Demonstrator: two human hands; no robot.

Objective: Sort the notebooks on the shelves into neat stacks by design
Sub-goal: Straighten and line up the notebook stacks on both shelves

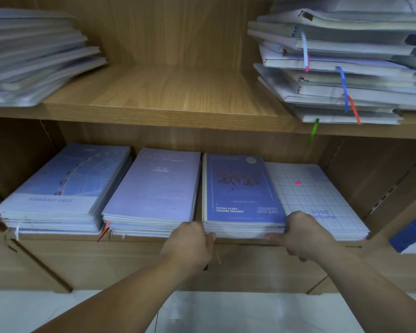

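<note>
1. Left hand (190,239), right hand (298,234): fingers clamped on the near corners of the dark-blue notebook stack (240,191), lower shelf (228,242), third of four piles.
2. Step judged: squaring this stack.
3. Next: edges flush, clear of grid-cover stack (322,200); upper-shelf heap (334,68) unsorted.

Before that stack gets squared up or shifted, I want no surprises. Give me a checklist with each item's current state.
1. Left hand on the Future Stars stack, front left corner: ok.
2. Right hand on its front right corner: ok.
3. Stack's front edges flush: ok.
4. Stack clear of the Good Fortune stack: not ok, it overlaps that stack's left edge.
5. Gap to the lavender stack: ok, narrow.
6. Same design throughout the stack: cannot tell.
</note>
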